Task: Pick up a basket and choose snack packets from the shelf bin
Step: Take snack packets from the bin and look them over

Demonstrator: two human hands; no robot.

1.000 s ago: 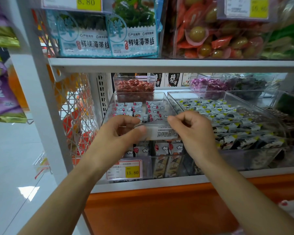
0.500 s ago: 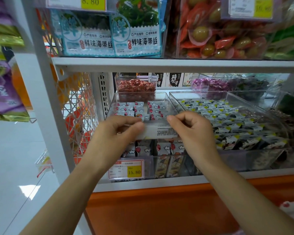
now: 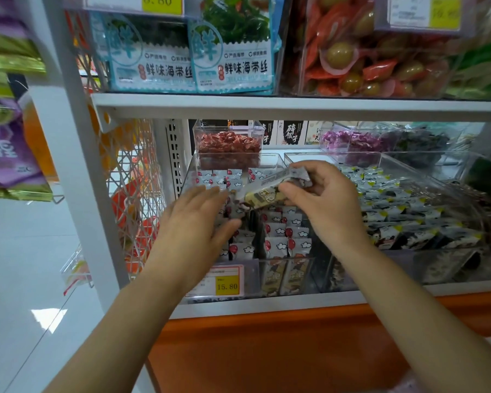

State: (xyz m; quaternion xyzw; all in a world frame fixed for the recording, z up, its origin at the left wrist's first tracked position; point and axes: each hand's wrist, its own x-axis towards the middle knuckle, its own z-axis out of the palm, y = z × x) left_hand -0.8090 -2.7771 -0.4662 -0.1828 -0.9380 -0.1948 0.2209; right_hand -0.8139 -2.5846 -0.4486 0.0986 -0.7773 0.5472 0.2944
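Observation:
A clear shelf bin (image 3: 255,273) on the middle shelf holds several small white snack packets (image 3: 278,245) printed with red balloons and clouds. My right hand (image 3: 323,205) is shut on one snack packet (image 3: 270,191), pinched by its end and held tilted above the bin. My left hand (image 3: 199,222) hovers flat over the bin's left side with its fingers apart, holding nothing. No basket shows in this view.
A second clear bin (image 3: 442,251) of black-and-white packets stands to the right. A small tub of red candies (image 3: 228,146) sits behind. The upper shelf edge (image 3: 295,104) runs just above my hands. A yellow price tag (image 3: 227,286) reads 15.80. White upright post (image 3: 77,165) at left.
Both hands held one packet between them over the bin. The left hand has let go and opened, and the right hand has lifted and tilted the packet.

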